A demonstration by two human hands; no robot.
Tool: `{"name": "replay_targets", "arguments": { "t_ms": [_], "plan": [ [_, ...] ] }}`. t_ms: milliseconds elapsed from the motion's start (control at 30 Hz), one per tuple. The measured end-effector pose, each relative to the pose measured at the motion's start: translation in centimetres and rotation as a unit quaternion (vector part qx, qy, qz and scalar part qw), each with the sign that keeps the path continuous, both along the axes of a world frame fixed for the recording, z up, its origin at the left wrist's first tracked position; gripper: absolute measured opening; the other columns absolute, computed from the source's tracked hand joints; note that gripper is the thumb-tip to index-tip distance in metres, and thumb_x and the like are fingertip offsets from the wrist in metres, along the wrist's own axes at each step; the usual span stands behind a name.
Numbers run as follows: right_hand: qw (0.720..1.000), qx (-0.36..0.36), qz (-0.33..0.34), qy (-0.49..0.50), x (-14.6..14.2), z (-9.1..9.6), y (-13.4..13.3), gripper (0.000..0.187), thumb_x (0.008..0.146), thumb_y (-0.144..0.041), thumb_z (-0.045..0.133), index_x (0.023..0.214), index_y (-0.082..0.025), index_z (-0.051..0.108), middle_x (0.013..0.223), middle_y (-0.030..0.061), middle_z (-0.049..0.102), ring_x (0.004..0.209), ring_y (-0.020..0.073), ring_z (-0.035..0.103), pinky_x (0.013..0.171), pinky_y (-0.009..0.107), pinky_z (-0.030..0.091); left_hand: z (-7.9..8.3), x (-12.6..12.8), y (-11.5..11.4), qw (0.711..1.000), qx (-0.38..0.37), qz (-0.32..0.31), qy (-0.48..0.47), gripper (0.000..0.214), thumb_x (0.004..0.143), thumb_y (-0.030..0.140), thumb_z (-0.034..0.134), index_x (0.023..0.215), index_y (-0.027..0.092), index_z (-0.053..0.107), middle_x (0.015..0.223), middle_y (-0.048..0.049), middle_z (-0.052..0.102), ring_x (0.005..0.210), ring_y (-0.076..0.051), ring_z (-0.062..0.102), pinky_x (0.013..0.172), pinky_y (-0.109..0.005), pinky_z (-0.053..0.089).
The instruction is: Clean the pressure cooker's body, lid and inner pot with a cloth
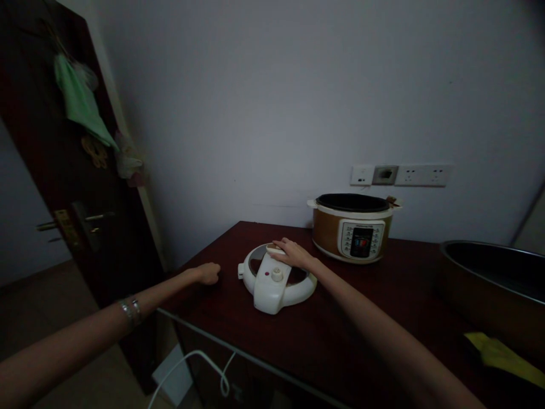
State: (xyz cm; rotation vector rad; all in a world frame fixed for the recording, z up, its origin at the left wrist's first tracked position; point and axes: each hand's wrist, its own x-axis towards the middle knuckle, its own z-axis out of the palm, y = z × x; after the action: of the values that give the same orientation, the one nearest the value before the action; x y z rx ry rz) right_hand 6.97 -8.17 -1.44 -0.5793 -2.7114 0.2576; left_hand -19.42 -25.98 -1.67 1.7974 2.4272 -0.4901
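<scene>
- Far left, a dark door (123,295) stands slanted, a green cloth (80,105) hanging on it in the upper left of the frame.
- At the lower left, the person's arm reaches in, with metal bracelets (130,311) near the wrist. The left hand (208,274), left of centre, is curled into a loose fist over the dark red table (340,335); I can't tell whether anything is tucked inside it.
- A white cable (200,353) loops below the table edge, lower left of the middle.
- Just below the centre, the white lid (268,295) lies on the table, its knob facing up.
- The right hand (293,253) comes in from the lower right and bends over the lid's handle, fingers closed around its far end; how hard it grips, I can't tell.
- Right of centre, a gold cooker (327,234) stands uncovered near the wall, below the sockets (421,175).
- At the right edge sits a wide pot (485,301), with a yellow cloth (511,360) in front, lower right.
</scene>
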Motion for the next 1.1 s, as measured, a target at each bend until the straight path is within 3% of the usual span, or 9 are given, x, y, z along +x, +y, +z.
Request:
{"name": "replay_targets", "arguments": {
  "t_ms": [400,533,633,767,900,1100],
  "plan": [
    [0.999,0.01,-0.051,0.009,0.0,0.2,-0.3,0.07,0.081,-0.063,0.047,0.136,-0.021,0.041,0.133,0.0123,0.049,0.114,0.0293,0.051,0.089,0.039,0.041,-1.0,0.9,1.0,0.998,0.03,0.054,-0.003,0.036,0.076,0.017,0.046,0.107,0.011,0.062,0.114,-0.0198,0.063,0.1,-0.031,0.063,0.076,-0.038,0.052],
    [0.997,0.05,-0.05,-0.023,0.5,1.1,-0.6,0.081,0.078,-0.07,0.044,0.142,-0.021,0.032,0.134,0.0126,0.048,0.111,0.031,0.054,0.086,0.041,0.043,-0.2,1.9,1.7,0.997,0.044,0.065,0.009,0.04,0.075,0.017,0.046,0.113,0.012,0.059,0.115,-0.0201,0.063,0.102,-0.032,0.062,0.077,-0.04,0.052],
    [0.994,0.078,-0.074,-0.029,2.0,2.0,-1.1,0.078,0.083,-0.069,0.033,0.145,-0.023,0.023,0.134,0.0124,0.048,0.109,0.0304,0.056,0.084,0.04,0.044,1.1,3.3,2.9,0.995,0.091,0.039,0.024,0.046,0.075,0.016,0.045,0.121,0.012,0.052,0.121,-0.0211,0.058,0.109,-0.033,0.058,0.082,-0.043,0.049],
    [0.99,0.08,-0.12,0.006,5.9,3.0,-1.7,0.068,0.09,-0.062,0.021,0.145,-0.022,0.023,0.135,0.0127,0.047,0.109,0.0299,0.057,0.085,0.042,0.045,3.2,6.1,5.5,0.985,0.165,-0.026,0.031,0.049,0.079,0.018,0.041,0.128,0.011,0.043,0.132,-0.0199,0.049,0.12,-0.031,0.049,0.091,-0.042,0.044],
    [0.991,0.073,-0.111,0.006,11.6,3.1,-2.9,0.061,0.093,-0.055,0.023,0.143,-0.02,0.029,0.137,0.0119,0.047,0.114,0.0277,0.054,0.09,0.04,0.044,4.8,9.8,8.7,0.965,0.223,-0.13,-0.035,0.047,0.089,0.034,0.032,0.13,0.014,0.043,0.136,-0.0156,0.047,0.124,-0.026,0.045,0.096,-0.038,0.039],
    [0.988,0.091,-0.115,-0.044,20.9,2.7,-6.2,0.056,0.093,-0.05,0.03,0.139,-0.019,0.039,0.13,0.0127,0.054,0.111,0.0268,0.057,0.092,0.04,0.045,5.0,14.7,12.4,0.947,0.172,-0.258,-0.081,0.063,0.085,0.058,0.035,0.13,0.015,0.045,0.135,-0.0146,0.048,0.122,-0.028,0.045,0.095,-0.038,0.038]
  ]
}}
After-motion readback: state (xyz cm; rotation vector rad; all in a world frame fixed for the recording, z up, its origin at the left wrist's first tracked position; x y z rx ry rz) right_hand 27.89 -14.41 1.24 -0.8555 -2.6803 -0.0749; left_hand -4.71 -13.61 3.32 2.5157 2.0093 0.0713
